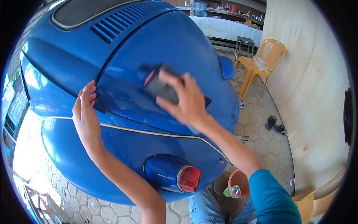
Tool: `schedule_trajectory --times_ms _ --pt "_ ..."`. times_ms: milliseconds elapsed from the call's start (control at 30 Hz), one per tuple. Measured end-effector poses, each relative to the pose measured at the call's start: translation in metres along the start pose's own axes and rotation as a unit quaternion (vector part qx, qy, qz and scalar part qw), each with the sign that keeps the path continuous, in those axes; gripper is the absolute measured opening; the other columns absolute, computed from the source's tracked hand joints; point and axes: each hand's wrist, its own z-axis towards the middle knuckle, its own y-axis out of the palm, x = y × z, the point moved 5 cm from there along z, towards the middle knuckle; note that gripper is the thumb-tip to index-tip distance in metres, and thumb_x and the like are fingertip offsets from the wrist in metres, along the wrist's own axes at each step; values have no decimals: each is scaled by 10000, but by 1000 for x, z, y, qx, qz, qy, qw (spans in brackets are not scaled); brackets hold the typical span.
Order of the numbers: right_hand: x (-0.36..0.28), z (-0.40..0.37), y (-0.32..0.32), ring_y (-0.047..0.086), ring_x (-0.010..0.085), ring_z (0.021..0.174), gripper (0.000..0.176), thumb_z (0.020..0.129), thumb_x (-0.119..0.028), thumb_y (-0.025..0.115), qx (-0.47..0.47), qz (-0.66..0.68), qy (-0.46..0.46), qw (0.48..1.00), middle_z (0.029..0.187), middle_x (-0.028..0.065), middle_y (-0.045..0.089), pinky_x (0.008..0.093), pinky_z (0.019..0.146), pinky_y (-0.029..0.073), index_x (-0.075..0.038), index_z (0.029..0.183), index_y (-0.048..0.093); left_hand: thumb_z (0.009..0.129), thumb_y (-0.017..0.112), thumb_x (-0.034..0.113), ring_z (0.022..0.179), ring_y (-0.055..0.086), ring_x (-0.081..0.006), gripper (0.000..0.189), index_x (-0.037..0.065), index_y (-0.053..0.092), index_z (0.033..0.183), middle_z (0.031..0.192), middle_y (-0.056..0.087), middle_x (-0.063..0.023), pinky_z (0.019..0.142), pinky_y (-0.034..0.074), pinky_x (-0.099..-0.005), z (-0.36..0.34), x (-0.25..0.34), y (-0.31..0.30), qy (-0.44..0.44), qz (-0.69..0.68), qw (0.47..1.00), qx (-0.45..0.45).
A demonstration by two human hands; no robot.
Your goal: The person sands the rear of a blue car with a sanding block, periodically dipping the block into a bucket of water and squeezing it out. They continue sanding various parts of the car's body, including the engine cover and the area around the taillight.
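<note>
The rounded rear lid (164, 41) of a blue car fills the middle of the head view. My right hand (186, 95) has its fingers spread around a dark grey pad (158, 87) with a pink edge, blurred and pressed against the lid. Pale smudges and small specks mark the paint left of the pad. My left hand (85, 108) lies with fingers stretched out at the lid's lower left corner, by the dark seam, and holds nothing. Below the hands, the blue fender (123, 149) carries a red tail light (189, 179).
An orange bucket (238, 179) with a clear and green plastic wrapper stands on the paving near my legs. On the right are a yellow plastic chair (266, 56), black sandals (274, 125) and a pale wall panel (305, 74). A white-covered table (227, 28) stands behind.
</note>
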Motion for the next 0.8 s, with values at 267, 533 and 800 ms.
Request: schedule_trajectory --times_ms 267,533,800 --pt "-42 26 13 573 330 983 654 858 -467 768 4 -73 -168 983 1127 157 560 446 787 502 -344 1465 559 1037 459 471 1260 614 -264 579 13 727 1270 1253 705 -167 1136 446 -440 2 -6 -1 -43 -48 998 -12" --pt "-24 53 2 576 358 983 649 895 -440 747 3 -58 -123 991 1121 197 574 474 805 518 -331 1496 530 1052 525 296 1114 612 -266 355 73 773 1174 1207 691 -120 943 511 -419 -6 12 18 89 142 985 35" --pt "12 98 -10 599 351 973 656 934 -521 681 12 -34 61 997 1164 211 577 461 795 546 -344 1535 485 990 618 268 1201 542 -313 270 108 778 1137 1246 641 -100 991 488 -447 -13 14 46 169 288 940 65"
